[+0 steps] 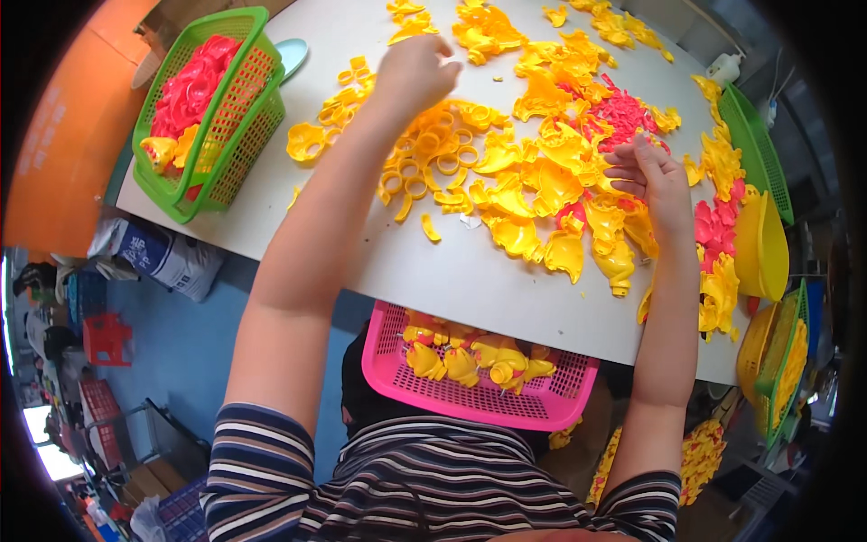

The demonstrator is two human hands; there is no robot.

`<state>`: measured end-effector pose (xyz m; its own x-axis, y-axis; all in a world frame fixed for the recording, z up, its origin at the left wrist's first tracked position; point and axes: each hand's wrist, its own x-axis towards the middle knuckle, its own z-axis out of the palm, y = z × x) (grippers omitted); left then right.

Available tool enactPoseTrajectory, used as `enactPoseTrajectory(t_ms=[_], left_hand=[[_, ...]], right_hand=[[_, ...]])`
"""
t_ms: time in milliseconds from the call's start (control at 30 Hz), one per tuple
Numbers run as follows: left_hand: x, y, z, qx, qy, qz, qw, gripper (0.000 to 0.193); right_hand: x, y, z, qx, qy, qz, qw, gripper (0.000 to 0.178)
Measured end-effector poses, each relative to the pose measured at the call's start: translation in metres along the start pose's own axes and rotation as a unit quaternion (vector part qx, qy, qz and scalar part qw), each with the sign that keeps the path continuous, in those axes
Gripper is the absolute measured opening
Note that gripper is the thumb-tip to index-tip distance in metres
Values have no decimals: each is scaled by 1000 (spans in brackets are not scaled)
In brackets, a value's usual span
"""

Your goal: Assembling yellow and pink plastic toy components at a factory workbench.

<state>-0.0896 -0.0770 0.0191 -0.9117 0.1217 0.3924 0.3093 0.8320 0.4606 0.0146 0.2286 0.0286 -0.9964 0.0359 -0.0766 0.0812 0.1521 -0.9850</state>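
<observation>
My left hand [417,74] is over the far part of the white table, beside a small heap of yellow plastic pieces. A gap shows between its thumb and index finger, with nothing visible there; the other fingers are mostly hidden. My right hand [652,176] hovers by the pile of small red pieces [621,116], fingers loosely bent and apart, with no held thing showing. Between my arms lie yellow rings [417,172] and many curved yellow shell pieces [555,176]. A longer yellow piece [614,257] rests just left of my right forearm.
A green basket [239,135] of red pieces stands at the table's left end. At my lap, a pink basket [470,411] holds assembled yellow figures. Along the right edge are a green basket [757,154] and a yellow bowl [763,244]. The white table [433,289] ends close to me.
</observation>
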Motion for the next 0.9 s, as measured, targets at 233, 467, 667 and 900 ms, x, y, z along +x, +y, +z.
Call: enactPoseTrajectory(t_ms=[233,467,667,900], left_hand=[[65,14,80,104,-3,-27,994,42],[59,-6,61,-140,-45,-108,983,34],[37,-20,41,-306,-24,-174,936,34],[-22,52,-7,-669,-149,-235,689,29]], right_hand=[[-4,1,7,-35,-13,13,999,39],[-1,3,-1,-17,-27,-4,999,38],[-3,0,4,-28,-40,-6,999,37],[-10,-2,8,-45,-40,-26,998,35]])
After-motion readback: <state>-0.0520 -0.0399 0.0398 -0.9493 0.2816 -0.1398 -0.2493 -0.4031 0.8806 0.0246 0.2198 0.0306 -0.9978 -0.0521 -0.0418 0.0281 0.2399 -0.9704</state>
